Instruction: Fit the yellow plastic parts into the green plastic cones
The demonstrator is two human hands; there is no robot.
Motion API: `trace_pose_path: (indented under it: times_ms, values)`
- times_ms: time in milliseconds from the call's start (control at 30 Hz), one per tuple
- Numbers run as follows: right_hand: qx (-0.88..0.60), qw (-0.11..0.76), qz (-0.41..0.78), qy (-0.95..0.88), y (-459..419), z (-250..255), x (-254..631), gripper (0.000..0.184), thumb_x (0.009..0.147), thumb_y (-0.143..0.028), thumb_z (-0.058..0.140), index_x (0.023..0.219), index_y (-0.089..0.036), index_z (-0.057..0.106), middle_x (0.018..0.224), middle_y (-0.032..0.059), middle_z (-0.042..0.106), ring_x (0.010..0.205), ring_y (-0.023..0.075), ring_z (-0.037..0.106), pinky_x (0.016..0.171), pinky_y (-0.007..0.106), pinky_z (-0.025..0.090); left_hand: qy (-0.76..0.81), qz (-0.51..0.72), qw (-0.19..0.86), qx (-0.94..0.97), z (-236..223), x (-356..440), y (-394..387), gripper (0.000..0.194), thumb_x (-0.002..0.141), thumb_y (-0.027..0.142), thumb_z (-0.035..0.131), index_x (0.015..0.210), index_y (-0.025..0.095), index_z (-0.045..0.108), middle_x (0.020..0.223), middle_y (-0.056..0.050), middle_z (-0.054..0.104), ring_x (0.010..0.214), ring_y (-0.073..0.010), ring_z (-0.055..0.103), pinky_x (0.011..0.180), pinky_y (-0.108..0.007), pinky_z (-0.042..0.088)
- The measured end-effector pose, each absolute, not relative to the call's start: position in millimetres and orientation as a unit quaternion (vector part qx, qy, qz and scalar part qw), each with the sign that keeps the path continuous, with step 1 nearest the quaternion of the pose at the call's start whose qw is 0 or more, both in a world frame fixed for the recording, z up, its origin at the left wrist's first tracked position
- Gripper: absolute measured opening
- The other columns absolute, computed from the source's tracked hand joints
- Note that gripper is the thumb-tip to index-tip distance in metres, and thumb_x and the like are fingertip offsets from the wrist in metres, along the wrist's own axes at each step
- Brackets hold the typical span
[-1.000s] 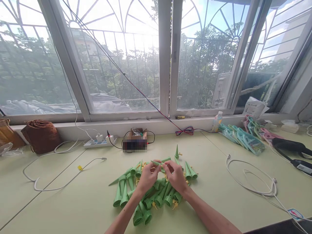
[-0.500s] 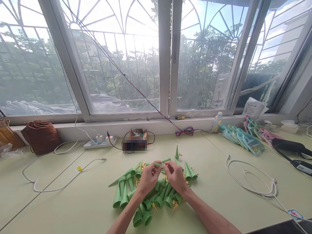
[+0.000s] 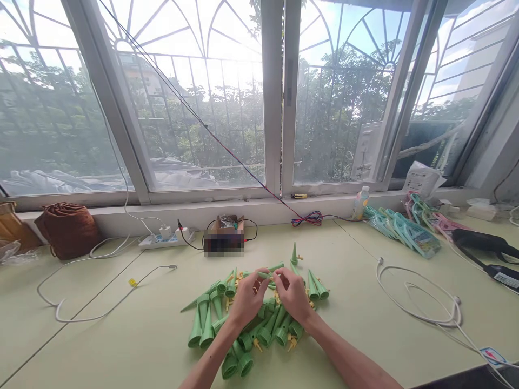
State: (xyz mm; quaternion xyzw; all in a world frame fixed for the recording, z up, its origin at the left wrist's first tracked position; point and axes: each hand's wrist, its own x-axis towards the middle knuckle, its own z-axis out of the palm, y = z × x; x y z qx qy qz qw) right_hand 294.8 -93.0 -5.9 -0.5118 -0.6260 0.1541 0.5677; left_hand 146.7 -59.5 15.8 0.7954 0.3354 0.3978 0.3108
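Note:
Above the middle of a pile of green plastic watering spikes, my left hand (image 3: 248, 296) is closed on one green watering spike (image 3: 263, 275), mostly hidden by the fingers. My right hand (image 3: 292, 293) is beside it, thumb and fingers pinched at a small yellow valve (image 3: 272, 278) by the spike. Whether the valve sits in the spike I cannot tell. Several hollow green cones (image 3: 194, 329) lie around my wrists, many with their round ends toward me. Loose yellow valves (image 3: 292, 341) lie among them. One spike (image 3: 294, 253) stands upright behind my right hand, a yellow valve at its side.
A pale green table (image 3: 133, 351) carries a white cable (image 3: 60, 308) on the left and a coiled one (image 3: 417, 321) on the right. Along the window stand a brown pouch (image 3: 68, 229), a power strip (image 3: 164, 241), a small box (image 3: 230, 222), a bottle (image 3: 360, 202) and packaged teal items (image 3: 405, 229).
My right fingertips have shifted very slightly right, away from the left fingers. The left hand and the pile look the same.

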Motion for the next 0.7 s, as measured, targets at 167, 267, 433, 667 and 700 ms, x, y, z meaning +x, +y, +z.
trace_pose_path:
  times_ms: [167,267,433,667,700]
  values:
    - [-0.519,0.567,0.148,-0.622,-92.5,-6.1,294.4,0.025,0.095,-0.032,0.044,0.082,-0.018,0.061,0.059,-0.0019,0.054,0.050,0.0125,0.043,0.049,0.025,0.030,0.346,0.398,0.302,0.794,16.6,147.3,-59.5,0.028,0.093,0.036,0.047,0.106,0.017,0.064,0.072,-0.002,0.063,0.054,-0.0128,0.049,0.050,-0.022,0.038]
    - [-0.523,0.568,0.143,-0.619,-92.6,-6.1,294.2,0.026,0.095,-0.033,0.044,0.082,-0.018,0.061,0.059,-0.0021,0.053,0.050,0.0123,0.043,0.049,0.025,0.029,0.348,0.397,0.299,0.795,17.3,147.5,-59.5,0.029,0.093,0.037,0.047,0.106,0.017,0.064,0.073,-0.003,0.064,0.055,-0.0132,0.050,0.050,-0.022,0.038]
    - [-0.525,0.568,0.138,-0.619,-93.6,-4.9,293.6,0.026,0.095,-0.033,0.044,0.081,-0.018,0.061,0.058,-0.0025,0.053,0.049,0.0118,0.042,0.048,0.025,0.029,0.347,0.395,0.302,0.795,16.0,147.1,-59.3,0.032,0.093,0.040,0.046,0.106,0.018,0.064,0.077,-0.004,0.065,0.055,-0.0133,0.050,0.051,-0.022,0.040]
    - [-0.525,0.571,0.135,-0.617,-94.3,-3.4,293.3,0.028,0.095,-0.034,0.043,0.081,-0.018,0.062,0.057,-0.0018,0.053,0.049,0.0124,0.042,0.048,0.025,0.030,0.350,0.398,0.301,0.793,13.4,147.5,-58.0,0.031,0.093,0.041,0.047,0.104,0.017,0.064,0.078,-0.004,0.065,0.054,-0.0134,0.049,0.050,-0.023,0.040]
    - [-0.524,0.572,0.133,-0.617,-94.1,-3.5,293.4,0.028,0.095,-0.034,0.043,0.080,-0.018,0.062,0.057,-0.0018,0.053,0.048,0.0125,0.042,0.048,0.025,0.030,0.349,0.398,0.301,0.793,13.4,147.6,-57.9,0.031,0.093,0.040,0.047,0.104,0.017,0.064,0.079,-0.004,0.065,0.054,-0.0131,0.049,0.050,-0.023,0.040]
